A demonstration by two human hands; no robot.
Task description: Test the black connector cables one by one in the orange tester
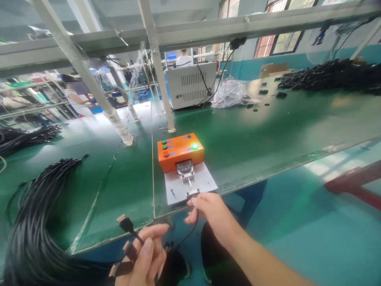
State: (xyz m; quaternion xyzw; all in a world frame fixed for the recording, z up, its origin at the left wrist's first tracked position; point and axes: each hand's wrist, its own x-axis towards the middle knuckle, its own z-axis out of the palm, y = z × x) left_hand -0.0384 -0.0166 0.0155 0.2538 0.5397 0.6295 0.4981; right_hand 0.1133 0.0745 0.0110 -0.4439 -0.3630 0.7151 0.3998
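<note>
My left hand (149, 254), at the bottom, is closed around black cables whose plugs (126, 223) stick out to the left with copper-coloured tips. The fingers of my right hand (205, 206) pinch a black cable (195, 227) at the front edge of a metal plate (174, 186). Its plug end is hidden by the fingers and the small metal block (193, 193) there. On the plate sits a digital gauge (184, 167) with a short probe pointing toward that block. Behind it stands an orange box (181, 145) with green and red buttons and a lit green light.
A thick bundle of black cables (32, 222) lies on the green bench (253, 135) at left. A metal cabinet (190, 87), plastic bag (230, 93) and black cable pile (330, 75) stand behind. Metal posts (157, 71) rise from the bench. People (79, 97) sit farther back.
</note>
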